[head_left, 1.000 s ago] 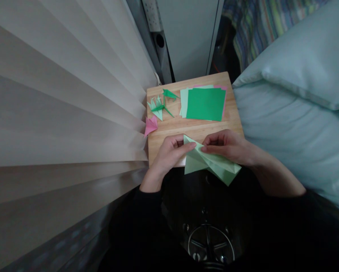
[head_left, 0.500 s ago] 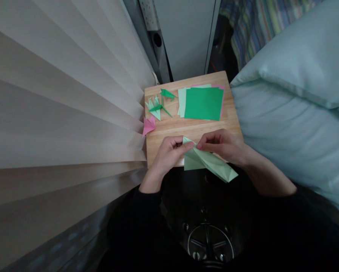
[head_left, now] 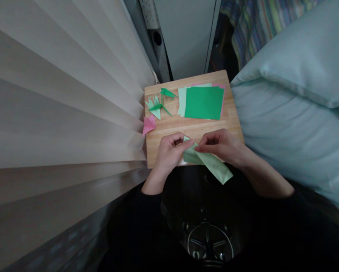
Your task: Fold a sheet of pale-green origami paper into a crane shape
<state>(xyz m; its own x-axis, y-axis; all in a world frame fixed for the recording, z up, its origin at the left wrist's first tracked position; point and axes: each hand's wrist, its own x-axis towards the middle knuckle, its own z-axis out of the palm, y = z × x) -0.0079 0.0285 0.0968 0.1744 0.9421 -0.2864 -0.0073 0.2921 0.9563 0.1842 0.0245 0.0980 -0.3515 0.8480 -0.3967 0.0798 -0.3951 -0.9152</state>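
Observation:
A pale green sheet of origami paper (head_left: 214, 164), creased and partly folded, is held over the front edge of the small wooden table (head_left: 175, 126). My left hand (head_left: 172, 151) pinches its upper left corner between thumb and fingers. Close beside, my right hand (head_left: 222, 145) pinches the paper's upper edge with thumb and forefinger. The paper's lower right end hangs out past the table edge. Some of its folds are hidden behind my fingers.
Folded green paper cranes (head_left: 161, 107) and a pink folded piece (head_left: 149, 125) lie at the table's left. A stack of green, pale green and pink paper (head_left: 205, 102) lies at the back. A pleated curtain (head_left: 87, 113) borders the left, pale bedding (head_left: 288, 109) the right.
The pale green paper has turned and narrowed in my hands; its left flap has risen and its right end has shifted slightly left. Both hands keep their pinch.

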